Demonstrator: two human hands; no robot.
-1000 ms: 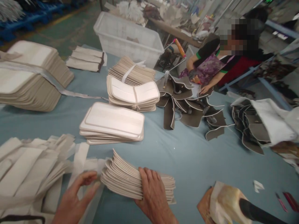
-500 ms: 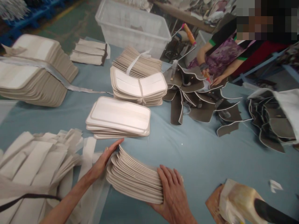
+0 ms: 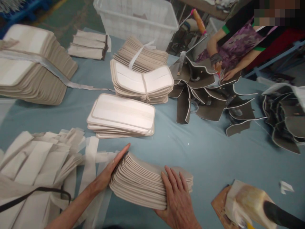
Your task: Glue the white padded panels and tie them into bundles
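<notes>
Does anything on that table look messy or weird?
Yes, a little. The pale strips at the left lie in an untidy heap, ends uneven. A small white scrap lies alone at the right. The flat white-topped stack in the middle is crooked: its edges don't line up. The curved stack being held looks neater.

Your left hand (image 3: pixel 111 167) and right hand (image 3: pixel 177 197) are both bare. Left forearm (image 3: pixel 76 202): slim, uncovered from wrist to where the view cuts it. Right wrist (image 3: pixel 188 221) bare too, down to the bottom edge. Right side shows four slender fingers (image 3: pixel 172 178), knuckles lightly ridged. You've a small glint (image 3: pixel 113 161) low on one left finger (maybe a ring, too blurred to call). Dark sliver (image 3: pixel 112 227) between your arms: can't tell if clothing.
</notes>
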